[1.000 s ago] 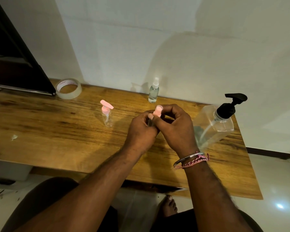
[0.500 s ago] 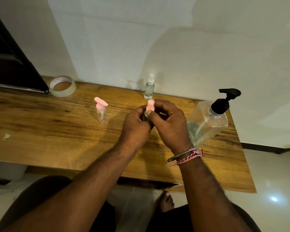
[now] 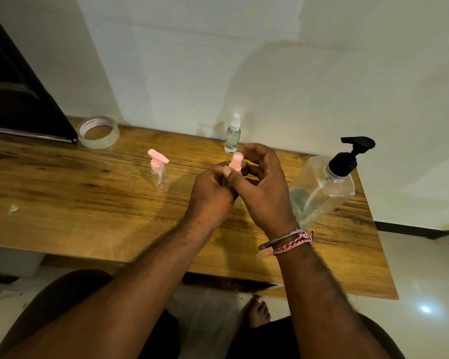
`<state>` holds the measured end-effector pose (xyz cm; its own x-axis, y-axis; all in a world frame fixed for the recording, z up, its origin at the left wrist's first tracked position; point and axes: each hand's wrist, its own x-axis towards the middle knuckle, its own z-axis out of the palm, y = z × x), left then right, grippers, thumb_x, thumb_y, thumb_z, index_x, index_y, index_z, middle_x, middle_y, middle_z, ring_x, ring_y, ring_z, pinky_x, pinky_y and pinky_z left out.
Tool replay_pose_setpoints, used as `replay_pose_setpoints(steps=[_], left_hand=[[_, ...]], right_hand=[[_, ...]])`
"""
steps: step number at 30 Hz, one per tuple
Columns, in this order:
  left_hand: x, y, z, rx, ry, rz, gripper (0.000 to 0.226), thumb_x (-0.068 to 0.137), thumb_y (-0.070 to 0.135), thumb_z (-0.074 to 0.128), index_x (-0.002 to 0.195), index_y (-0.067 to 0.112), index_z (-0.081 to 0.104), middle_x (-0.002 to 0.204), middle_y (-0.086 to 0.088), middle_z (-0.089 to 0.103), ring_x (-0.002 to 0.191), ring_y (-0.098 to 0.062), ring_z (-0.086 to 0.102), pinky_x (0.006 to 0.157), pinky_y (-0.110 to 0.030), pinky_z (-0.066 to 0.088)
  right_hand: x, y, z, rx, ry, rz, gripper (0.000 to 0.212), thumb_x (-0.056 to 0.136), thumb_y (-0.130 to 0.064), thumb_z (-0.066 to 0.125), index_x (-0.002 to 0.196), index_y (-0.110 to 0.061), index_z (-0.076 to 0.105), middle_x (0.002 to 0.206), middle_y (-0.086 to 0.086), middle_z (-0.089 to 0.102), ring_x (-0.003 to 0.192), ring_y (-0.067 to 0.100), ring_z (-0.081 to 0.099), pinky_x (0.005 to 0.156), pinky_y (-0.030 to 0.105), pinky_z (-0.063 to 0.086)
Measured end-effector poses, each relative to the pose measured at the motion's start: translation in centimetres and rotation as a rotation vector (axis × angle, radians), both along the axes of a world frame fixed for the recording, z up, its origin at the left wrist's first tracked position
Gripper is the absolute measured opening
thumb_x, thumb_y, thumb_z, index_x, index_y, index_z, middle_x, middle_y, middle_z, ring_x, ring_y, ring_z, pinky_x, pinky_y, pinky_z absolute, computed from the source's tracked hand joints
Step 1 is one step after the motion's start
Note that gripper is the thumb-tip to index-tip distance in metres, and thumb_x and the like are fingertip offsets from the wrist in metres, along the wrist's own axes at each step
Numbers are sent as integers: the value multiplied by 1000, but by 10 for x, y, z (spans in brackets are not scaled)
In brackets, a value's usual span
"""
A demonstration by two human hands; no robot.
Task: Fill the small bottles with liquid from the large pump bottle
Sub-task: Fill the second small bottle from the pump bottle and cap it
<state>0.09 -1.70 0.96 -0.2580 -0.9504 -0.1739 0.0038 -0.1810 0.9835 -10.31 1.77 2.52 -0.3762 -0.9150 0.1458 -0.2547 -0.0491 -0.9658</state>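
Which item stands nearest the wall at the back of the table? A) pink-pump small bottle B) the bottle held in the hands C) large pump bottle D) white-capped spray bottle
D: the white-capped spray bottle stands upright at the table's back edge by the wall, behind both hands and farther back than the pink-pump small bottle and the large pump bottle.
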Motion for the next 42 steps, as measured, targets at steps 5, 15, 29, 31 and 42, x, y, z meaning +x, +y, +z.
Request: replay_pose_setpoints(steps=[5,15,29,31,42], left_hand=[[1,0,-1,-24,-10,10,21,98,13,71,110,29,77,102,8,80,100,-11,75,89,-43,64],[-1,2,0,-21,-13,3,16,99,16,71,106,29,77,99,8,80,98,-11,76,85,-40,64],[2,1,4,-53,-21,1,21,99,15,71,105,34,78,99,12,80,97,-8,75,86,-38,64],[2,2,4,-48,-41,1,24,98,13,72,104,35,76,98,13,79,94,-4,74,83,-35,64],[2,6,8,-183,-156,38,24,95,19,75,99,43,73,88,12,77,85,-9,73,77,-44,63]], right_hand=[[0,-2,-2,-10,82,-46,31,84,-25,81,111,-22,67,110,-9,69,102,6,67,85,38,61],[-2,-3,-4,12,45,-60,35,80,-31,84,108,-26,64,110,-10,68,101,7,68,83,39,61],[-3,-3,-2,-26,115,-39,24,85,-27,79,108,-26,73,115,-11,68,106,7,65,88,38,59],[-2,-3,-2,-6,104,-83,29,81,-32,83,106,-27,70,113,-13,68,104,7,66,85,38,60],[-2,-6,-4,-60,190,-112,22,80,-25,84,101,-21,80,105,-12,74,102,2,67,86,19,54]])
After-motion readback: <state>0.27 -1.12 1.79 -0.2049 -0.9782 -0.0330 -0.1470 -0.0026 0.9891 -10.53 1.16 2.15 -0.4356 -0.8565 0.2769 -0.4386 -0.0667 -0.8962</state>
